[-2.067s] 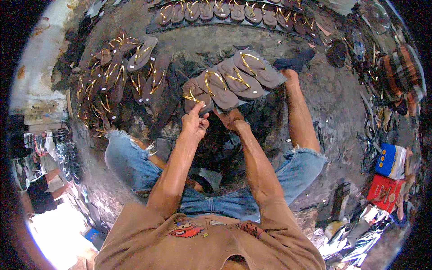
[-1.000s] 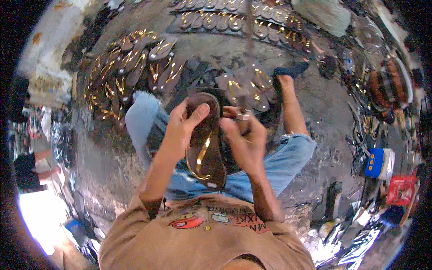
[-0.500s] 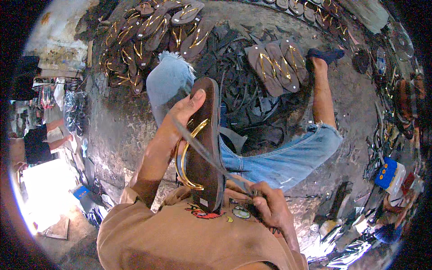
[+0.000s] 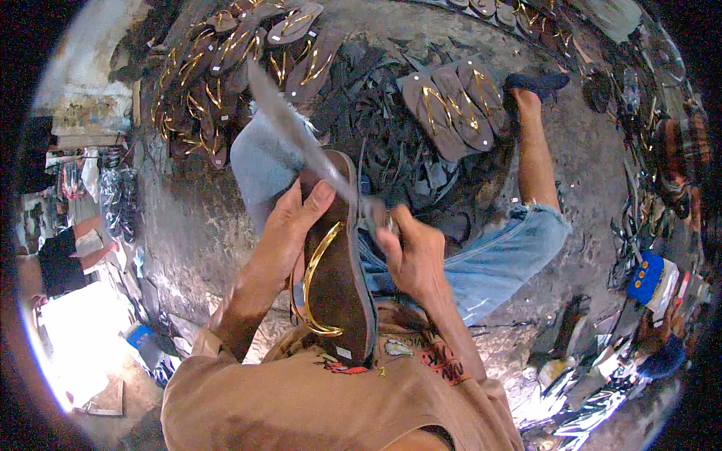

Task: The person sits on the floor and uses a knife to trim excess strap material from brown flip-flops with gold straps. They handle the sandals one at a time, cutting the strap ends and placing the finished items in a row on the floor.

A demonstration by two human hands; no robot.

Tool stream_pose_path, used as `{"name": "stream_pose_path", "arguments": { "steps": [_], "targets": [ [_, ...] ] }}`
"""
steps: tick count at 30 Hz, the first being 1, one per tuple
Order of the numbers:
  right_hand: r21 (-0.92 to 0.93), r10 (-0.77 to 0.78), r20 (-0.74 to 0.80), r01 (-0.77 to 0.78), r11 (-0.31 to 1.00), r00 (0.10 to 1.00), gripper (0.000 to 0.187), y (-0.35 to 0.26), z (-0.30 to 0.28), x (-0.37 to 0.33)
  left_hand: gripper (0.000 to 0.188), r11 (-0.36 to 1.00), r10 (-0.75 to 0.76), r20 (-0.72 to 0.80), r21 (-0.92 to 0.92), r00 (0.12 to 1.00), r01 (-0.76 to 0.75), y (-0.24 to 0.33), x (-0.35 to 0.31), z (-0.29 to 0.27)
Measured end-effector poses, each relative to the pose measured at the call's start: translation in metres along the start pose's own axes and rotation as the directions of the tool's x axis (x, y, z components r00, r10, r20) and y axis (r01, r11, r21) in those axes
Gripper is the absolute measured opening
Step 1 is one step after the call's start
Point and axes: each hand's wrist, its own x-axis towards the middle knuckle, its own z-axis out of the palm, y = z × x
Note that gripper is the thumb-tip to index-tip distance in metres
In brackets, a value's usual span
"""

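Note:
My left hand [image 4: 289,225] grips a dark brown flip-flop [image 4: 338,282] with shiny gold straps, its thumb lying on top of the footbed. The sandal stands lengthwise in front of my chest, heel toward me. Closed around the handle end of a long knife [image 4: 301,135] is my right hand [image 4: 417,255], at the sandal's right edge near the toe. The knife's narrow grey blade, smeared by motion, slants up and left across the toe end. Whether the blade touches the sole, I cannot tell.
Black offcuts [image 4: 368,98] lie heaped on the floor between my legs. Beyond my left knee [image 4: 263,150] is a pile of gold-strapped sandals [image 4: 203,98]. Three sandals [image 4: 451,109] lie side by side near my right foot [image 4: 538,81]. A blue box [image 4: 647,279] sits far right.
My right hand has moved up and slightly left with the knife, from near the heel to near the toe. The sandal has shifted only a little in my left hand.

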Motion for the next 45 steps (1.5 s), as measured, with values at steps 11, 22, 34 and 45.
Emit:
{"name": "stream_pose_path", "arguments": {
  "steps": [11, 22, 34, 45],
  "targets": [
    [0.693, 0.253, -0.008, -0.177, 0.699, 0.967, 0.029, -0.030, -0.037, 0.025, 0.043, 0.970, 0.006, 0.108, -0.242, 0.994, 0.021, 0.012, 0.018, 0.021],
    [0.376, 0.152, -0.311, -0.026, 0.926, 0.938, 0.033, -0.015, -0.060, -0.012, 0.029, 0.958, 0.113, 0.192, -0.280, 0.975, -0.056, 0.044, 0.013, 0.025],
    [-0.026, 0.355, 0.189, -0.357, 0.934, 0.916, 0.024, 0.009, -0.046, -0.124, 0.036, 0.974, -0.017, 0.150, -0.219, 0.989, 0.050, 0.039, -0.001, 0.007],
    [-0.078, 0.027, 0.493, 0.013, 0.997, 0.870, 0.045, -0.022, -0.110, 0.077, 0.040, 0.996, -0.069, 0.153, 0.069, 0.986, 0.060, 0.059, 0.004, 0.015]
  ]
}}
